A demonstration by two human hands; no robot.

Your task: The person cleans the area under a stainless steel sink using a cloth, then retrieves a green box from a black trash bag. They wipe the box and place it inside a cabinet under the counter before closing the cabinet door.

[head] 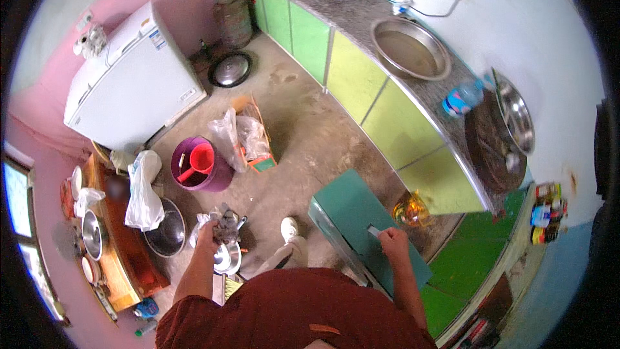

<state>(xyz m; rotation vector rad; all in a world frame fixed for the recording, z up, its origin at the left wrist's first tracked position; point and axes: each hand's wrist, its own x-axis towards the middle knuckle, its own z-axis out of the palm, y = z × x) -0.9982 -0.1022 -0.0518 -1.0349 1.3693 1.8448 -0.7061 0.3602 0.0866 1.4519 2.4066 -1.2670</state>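
My left hand (210, 235) holds a crumpled grey cloth (226, 224), above a metal pot (227, 258) at the lower left of centre. My right hand (393, 241) is closed on the light-coloured handle (373, 231) on the flat face of a teal cabinet (349, 203), right of my body. Whether the cabinet's panel is moving cannot be told. Just beyond the cabinet, an orange-yellow plastic bottle or bag (411, 209) lies on the floor by the green cupboards.
A purple bucket (223, 179) with a red dipper (201, 157), an open carton (264, 157) with plastic bags and a black basin (167, 235) stand on the floor. The granite counter (353, 19) runs along the right; a wooden cabinet (121, 261) stands left.
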